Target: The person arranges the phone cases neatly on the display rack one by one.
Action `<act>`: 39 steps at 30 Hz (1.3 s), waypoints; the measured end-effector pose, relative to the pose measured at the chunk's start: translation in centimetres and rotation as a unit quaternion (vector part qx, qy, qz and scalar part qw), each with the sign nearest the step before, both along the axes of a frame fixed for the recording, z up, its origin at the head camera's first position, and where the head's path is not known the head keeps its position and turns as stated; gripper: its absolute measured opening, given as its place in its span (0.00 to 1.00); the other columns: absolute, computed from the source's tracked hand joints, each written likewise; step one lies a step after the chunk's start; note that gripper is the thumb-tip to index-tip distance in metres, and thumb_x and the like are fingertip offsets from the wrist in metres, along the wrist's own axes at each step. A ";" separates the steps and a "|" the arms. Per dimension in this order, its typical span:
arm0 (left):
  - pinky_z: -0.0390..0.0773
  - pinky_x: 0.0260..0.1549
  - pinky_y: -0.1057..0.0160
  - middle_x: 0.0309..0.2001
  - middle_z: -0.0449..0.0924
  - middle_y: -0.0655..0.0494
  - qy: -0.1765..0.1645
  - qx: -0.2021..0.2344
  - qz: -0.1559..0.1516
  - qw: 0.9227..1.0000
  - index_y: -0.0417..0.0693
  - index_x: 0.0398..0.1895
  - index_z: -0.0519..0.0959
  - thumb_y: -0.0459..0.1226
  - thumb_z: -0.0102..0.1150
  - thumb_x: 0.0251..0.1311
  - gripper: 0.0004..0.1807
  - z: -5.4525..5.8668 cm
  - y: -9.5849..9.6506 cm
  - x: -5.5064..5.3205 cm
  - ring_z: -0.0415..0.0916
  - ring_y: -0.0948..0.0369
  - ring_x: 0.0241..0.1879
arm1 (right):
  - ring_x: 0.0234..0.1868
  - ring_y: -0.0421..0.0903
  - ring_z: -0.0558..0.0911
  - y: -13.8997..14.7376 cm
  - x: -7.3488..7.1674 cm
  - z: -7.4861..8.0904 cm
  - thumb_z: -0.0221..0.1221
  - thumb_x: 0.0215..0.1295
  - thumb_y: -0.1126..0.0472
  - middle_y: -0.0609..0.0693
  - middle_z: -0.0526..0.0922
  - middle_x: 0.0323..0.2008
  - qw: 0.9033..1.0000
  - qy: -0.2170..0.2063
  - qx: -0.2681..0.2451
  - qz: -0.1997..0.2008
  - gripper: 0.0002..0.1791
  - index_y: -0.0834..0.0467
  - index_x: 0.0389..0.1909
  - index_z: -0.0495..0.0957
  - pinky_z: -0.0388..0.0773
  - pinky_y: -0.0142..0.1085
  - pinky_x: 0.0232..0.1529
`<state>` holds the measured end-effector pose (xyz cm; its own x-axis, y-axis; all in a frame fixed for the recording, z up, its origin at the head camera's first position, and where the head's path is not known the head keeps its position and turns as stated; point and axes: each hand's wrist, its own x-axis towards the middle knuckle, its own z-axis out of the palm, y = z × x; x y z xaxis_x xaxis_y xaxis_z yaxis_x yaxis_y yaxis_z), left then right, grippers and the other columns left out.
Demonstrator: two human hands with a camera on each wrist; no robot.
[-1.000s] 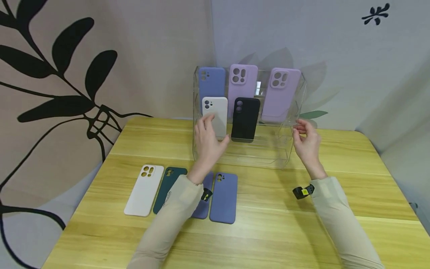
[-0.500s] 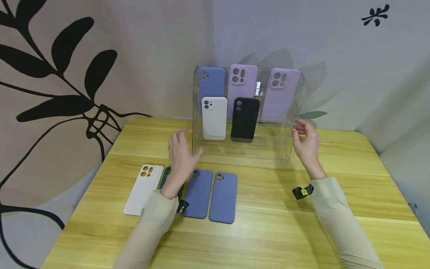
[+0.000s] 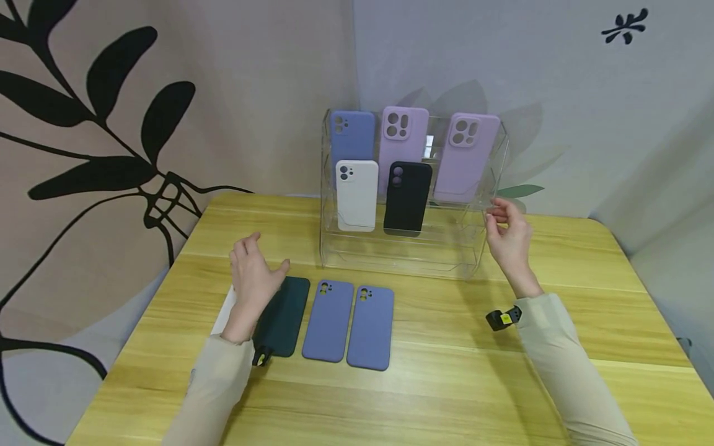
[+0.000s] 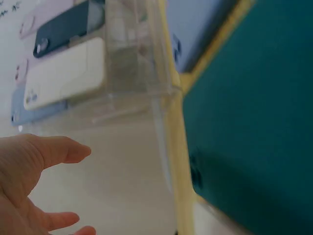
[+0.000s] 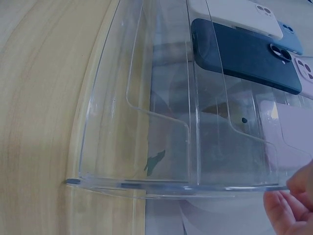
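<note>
My left hand (image 3: 251, 288) hovers with spread fingers over a white phone case (image 3: 224, 313), mostly hidden beneath it. Just right of it lies a dark green phone case (image 3: 284, 319), which fills the right of the left wrist view. Beyond that lie two blue-violet phone cases (image 3: 329, 321) side by side. My right hand (image 3: 510, 241) pinches the side edge of a clear tiered display stand (image 3: 390, 263); thumb and fingers straddle that edge in the right wrist view. On the stand lean a white case (image 3: 357, 198), a black case (image 3: 408, 198), a blue case (image 3: 352, 136) and two lilac cases (image 3: 467, 155).
The wooden table (image 3: 446, 384) backs onto a pale wall (image 3: 268, 93) with a black leaf pattern. The stand is near the table's back edge, its front tier low and transparent. A dark wrist strap (image 3: 504, 318) sits at my right cuff.
My left hand has moved away from the white case on the stand, left and toward me, to above the white case on the table. My right hand has stayed at the stand's edge.
</note>
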<state>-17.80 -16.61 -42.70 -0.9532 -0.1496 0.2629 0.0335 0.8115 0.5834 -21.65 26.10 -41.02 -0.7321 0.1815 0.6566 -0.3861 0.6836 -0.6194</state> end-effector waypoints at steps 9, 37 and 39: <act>0.63 0.49 0.40 0.54 0.57 0.23 -0.047 -0.021 0.018 0.998 0.23 0.62 0.57 0.37 0.66 0.50 0.42 -1.5 -3.1 0.6 0.56 0.33 0.54 | 0.33 0.59 0.80 0.0 0.0 0.0 0.55 0.60 0.75 0.68 0.81 0.35 1.000 -0.006 -0.003 -0.003 0.13 0.75 0.46 0.74 0.64 0.08 0.32; 0.67 0.44 0.35 0.54 0.55 0.20 -0.207 -0.057 0.028 0.976 0.21 0.63 0.53 0.44 0.63 0.52 0.46 -3.3 -5.2 0.4 0.53 0.31 0.55 | 0.33 0.60 0.80 0.0 0.1 0.0 0.55 0.59 0.76 0.68 0.81 0.35 1.000 -0.005 0.004 -0.011 0.13 0.75 0.46 0.74 0.63 0.08 0.31; 0.67 0.44 0.34 0.54 0.55 0.20 -0.216 -0.061 0.026 0.974 0.21 0.62 0.54 0.45 0.64 0.52 0.46 -3.3 -5.2 0.4 0.54 0.31 0.55 | 0.33 0.60 0.80 0.0 0.1 -0.1 0.55 0.59 0.76 0.68 0.81 0.35 1.000 -0.006 0.003 -0.010 0.13 0.75 0.46 0.74 0.63 0.08 0.31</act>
